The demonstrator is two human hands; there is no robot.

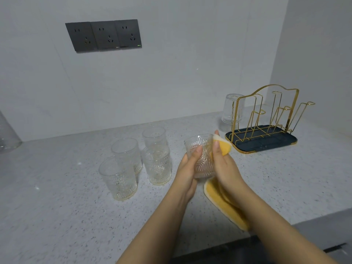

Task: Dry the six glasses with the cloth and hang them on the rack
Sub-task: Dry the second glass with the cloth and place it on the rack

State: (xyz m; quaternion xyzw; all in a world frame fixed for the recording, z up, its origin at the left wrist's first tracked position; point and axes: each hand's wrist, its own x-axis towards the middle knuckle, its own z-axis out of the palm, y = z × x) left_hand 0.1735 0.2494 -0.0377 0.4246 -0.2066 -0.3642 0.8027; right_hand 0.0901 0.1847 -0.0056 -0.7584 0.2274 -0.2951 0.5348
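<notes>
My left hand (187,168) grips a clear embossed glass (202,155) held upright above the counter. My right hand (222,161) holds a yellow cloth (224,202) and presses it against the glass's right side; the cloth's tail hangs down under my wrist. Several more glasses (137,161) stand upright in a cluster to the left. One glass (232,109) hangs upside down on the far left peg of the gold wire rack (266,111), which sits on a dark tray (266,143) at the right.
A speckled grey counter (66,197) runs to a white wall with three dark sockets (103,36). A clear glass object (7,134) sits at the far left edge. The counter's front edge drops off at lower right.
</notes>
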